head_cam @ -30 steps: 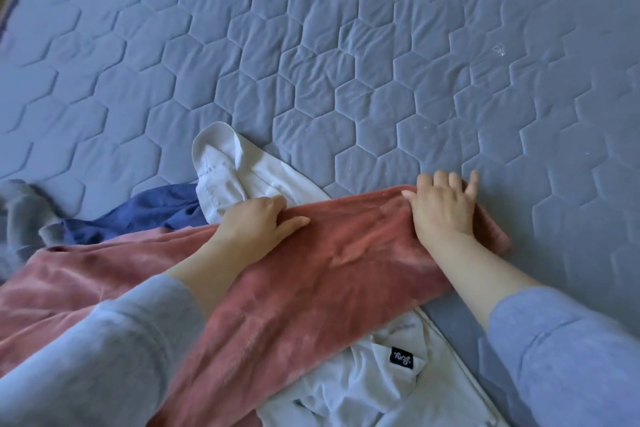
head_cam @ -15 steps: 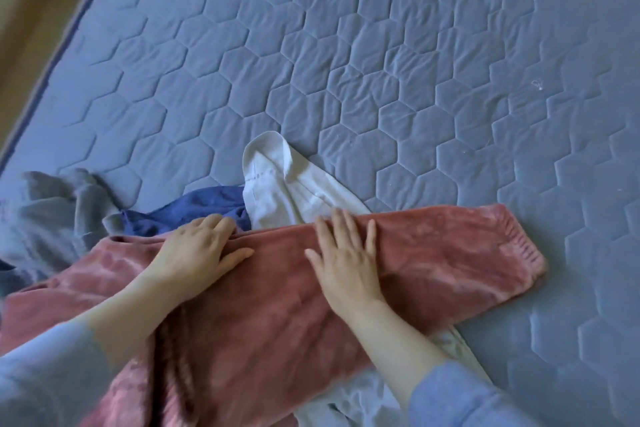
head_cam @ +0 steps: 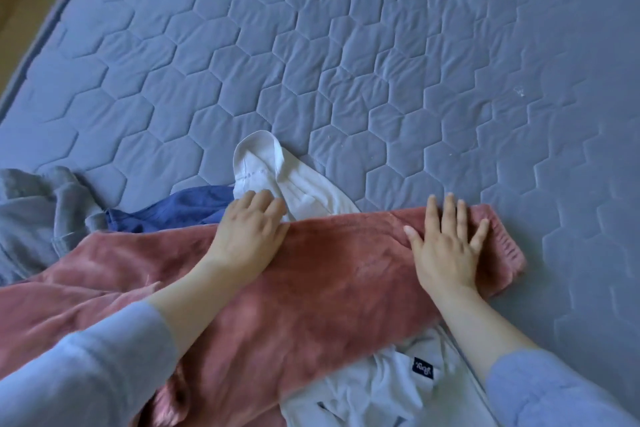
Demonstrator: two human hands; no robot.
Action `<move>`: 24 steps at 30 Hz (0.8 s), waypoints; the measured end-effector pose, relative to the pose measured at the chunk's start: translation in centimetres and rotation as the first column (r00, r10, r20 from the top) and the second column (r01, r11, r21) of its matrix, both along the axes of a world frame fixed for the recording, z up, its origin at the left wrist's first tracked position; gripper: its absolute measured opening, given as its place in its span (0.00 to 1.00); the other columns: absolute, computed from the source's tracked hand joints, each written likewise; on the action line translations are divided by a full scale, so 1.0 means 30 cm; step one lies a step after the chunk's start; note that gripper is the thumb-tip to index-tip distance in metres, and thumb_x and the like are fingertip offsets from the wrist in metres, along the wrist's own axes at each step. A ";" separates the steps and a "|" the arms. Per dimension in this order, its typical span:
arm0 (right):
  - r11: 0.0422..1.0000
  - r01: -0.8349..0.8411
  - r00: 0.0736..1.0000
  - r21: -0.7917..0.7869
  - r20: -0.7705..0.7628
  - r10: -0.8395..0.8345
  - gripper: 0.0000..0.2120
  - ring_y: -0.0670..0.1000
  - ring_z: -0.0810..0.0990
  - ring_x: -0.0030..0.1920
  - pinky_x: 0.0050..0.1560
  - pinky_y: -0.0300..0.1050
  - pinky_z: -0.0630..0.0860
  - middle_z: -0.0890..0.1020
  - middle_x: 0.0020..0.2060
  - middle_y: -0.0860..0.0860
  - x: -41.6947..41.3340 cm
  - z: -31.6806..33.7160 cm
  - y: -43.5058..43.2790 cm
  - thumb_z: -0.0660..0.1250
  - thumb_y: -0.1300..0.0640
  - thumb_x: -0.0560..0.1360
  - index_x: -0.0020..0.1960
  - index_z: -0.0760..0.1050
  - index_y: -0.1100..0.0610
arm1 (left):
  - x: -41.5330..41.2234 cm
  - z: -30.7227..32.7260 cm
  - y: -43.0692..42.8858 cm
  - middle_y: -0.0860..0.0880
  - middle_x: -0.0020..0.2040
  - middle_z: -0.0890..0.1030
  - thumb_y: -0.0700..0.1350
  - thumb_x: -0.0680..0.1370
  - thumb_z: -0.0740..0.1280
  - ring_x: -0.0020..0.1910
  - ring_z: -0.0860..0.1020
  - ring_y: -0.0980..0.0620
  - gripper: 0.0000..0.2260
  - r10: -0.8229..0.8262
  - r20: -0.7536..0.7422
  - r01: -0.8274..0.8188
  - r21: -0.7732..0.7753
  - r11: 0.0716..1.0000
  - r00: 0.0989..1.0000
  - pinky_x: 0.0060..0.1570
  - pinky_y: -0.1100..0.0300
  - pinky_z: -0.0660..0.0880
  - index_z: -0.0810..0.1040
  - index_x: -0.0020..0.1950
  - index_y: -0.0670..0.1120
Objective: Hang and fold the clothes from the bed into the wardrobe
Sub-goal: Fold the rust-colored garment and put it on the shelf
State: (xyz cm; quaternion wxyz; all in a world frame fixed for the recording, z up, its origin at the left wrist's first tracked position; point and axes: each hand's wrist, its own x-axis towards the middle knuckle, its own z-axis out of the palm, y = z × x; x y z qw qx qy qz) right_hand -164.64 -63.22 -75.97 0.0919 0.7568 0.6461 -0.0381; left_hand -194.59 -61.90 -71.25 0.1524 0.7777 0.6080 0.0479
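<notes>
Both hands, left hand and right hand, lay spread flat (gripping nothing) on the pink fleece garment, smoothing it for folding.

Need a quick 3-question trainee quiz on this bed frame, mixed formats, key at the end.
1. True or false: the right hand lies flat, fingers spread, on the pink garment.
2. Which garment does the pink one lie over? A) white garment B) yellow towel C) black jacket
3. Fill in: the left hand rests on the pink garment's far ____, next to the blue garment.

Key: 1 true; 2 A; 3 edge.
</notes>
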 end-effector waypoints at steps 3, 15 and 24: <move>1.000 0.002 1.000 -0.016 0.029 -0.002 0.35 0.60 0.56 0.78 0.71 0.72 0.48 0.58 0.77 0.60 0.148 0.024 -0.048 0.64 0.44 0.77 0.78 0.57 0.57 | 0.162 0.018 -0.011 0.44 0.49 0.77 0.45 0.79 0.63 0.47 0.75 0.42 0.09 -0.166 0.103 0.168 -0.009 0.986 0.981 0.50 0.48 0.72 0.78 0.51 0.41; 0.923 0.371 0.838 -0.100 -0.393 -0.379 0.27 0.63 0.78 0.56 0.53 0.54 0.74 0.79 0.54 0.61 0.394 -0.019 -0.013 0.70 0.39 0.72 0.58 0.74 0.61 | 0.578 -0.194 -0.142 0.46 0.78 0.31 0.69 0.74 0.58 0.76 0.33 0.38 0.39 -0.493 -0.151 0.403 -0.402 0.823 0.857 0.72 0.36 0.36 0.39 0.77 0.64; 0.897 0.408 0.559 -0.169 -0.730 -0.392 0.15 0.41 0.77 0.33 0.30 0.33 0.68 0.80 0.33 0.45 0.436 0.113 -0.039 0.77 0.48 0.66 0.39 0.74 0.54 | 0.677 -0.034 -0.042 0.49 0.57 0.76 0.51 0.76 0.69 0.54 0.76 0.49 0.11 0.025 0.276 0.052 -0.269 0.962 0.961 0.56 0.54 0.73 0.81 0.55 0.49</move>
